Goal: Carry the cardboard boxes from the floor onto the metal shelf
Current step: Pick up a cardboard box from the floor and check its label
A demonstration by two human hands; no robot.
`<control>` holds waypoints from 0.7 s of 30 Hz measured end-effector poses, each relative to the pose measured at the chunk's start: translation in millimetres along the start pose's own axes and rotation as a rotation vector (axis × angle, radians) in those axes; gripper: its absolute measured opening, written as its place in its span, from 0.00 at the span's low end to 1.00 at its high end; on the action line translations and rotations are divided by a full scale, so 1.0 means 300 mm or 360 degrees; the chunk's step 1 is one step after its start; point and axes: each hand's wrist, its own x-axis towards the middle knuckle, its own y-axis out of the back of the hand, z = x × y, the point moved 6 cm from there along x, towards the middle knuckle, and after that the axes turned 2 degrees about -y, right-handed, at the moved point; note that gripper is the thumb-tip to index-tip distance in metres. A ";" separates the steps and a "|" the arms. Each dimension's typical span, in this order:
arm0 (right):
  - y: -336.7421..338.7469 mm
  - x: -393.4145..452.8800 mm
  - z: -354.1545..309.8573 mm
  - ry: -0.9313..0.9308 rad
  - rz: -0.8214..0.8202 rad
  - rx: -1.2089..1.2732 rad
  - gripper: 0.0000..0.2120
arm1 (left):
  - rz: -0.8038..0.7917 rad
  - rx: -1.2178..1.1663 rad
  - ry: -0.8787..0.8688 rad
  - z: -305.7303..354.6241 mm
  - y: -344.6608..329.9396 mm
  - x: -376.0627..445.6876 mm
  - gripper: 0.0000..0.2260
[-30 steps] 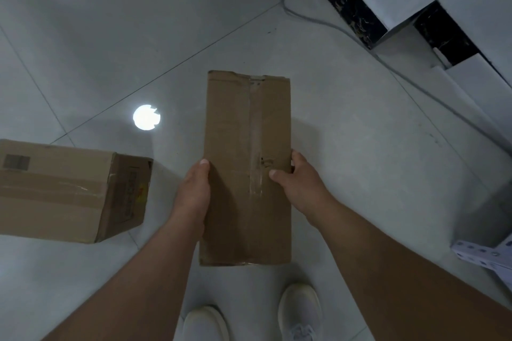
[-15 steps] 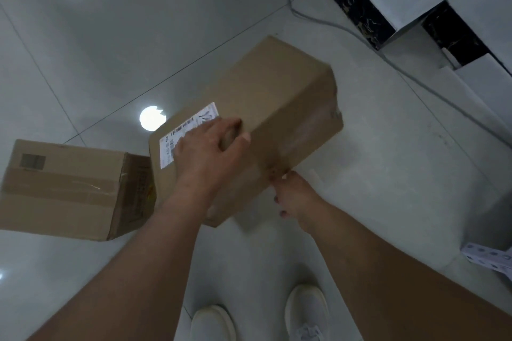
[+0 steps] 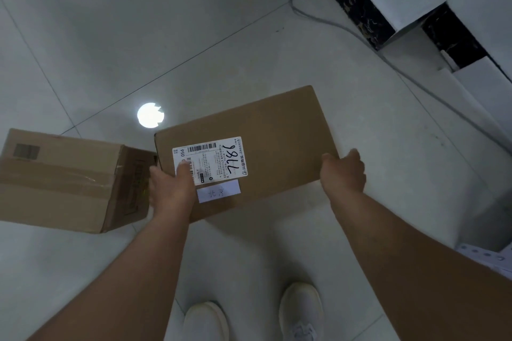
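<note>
The tiled floor (image 3: 277, 252) is glossy, so a misstep while turning could cost footing. A second cardboard box (image 3: 63, 180) lies on it just left of the person's path, a trip risk. The labelled cardboard box (image 3: 266, 135) is held above the floor, left hand (image 3: 171, 188) closed on its near-left corner, right hand (image 3: 343, 171) closed on the right end; held only at its ends, it might tilt or slip. A perforated shelf rail (image 3: 484, 256) shows at the right edge.

The flat brown cardboard box (image 3: 266, 144) sits mid-frame between my hands; a second taped cardboard box (image 3: 63, 180) lies at left, the perforated metal shelf (image 3: 484, 256) at lower right.
</note>
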 end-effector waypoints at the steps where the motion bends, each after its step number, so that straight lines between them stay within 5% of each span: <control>1: -0.014 -0.001 -0.008 0.0086 -0.0054 -0.0072 0.31 | -0.0047 -0.0125 0.0107 -0.021 -0.009 0.004 0.28; 9: -0.037 0.000 0.017 0.0062 -0.0107 -0.0251 0.31 | -0.0167 -0.0466 0.0255 -0.072 -0.005 0.025 0.23; 21: -0.035 0.025 0.039 0.0111 -0.0115 -0.0150 0.35 | -0.0331 -0.0515 0.0127 -0.098 -0.018 0.016 0.22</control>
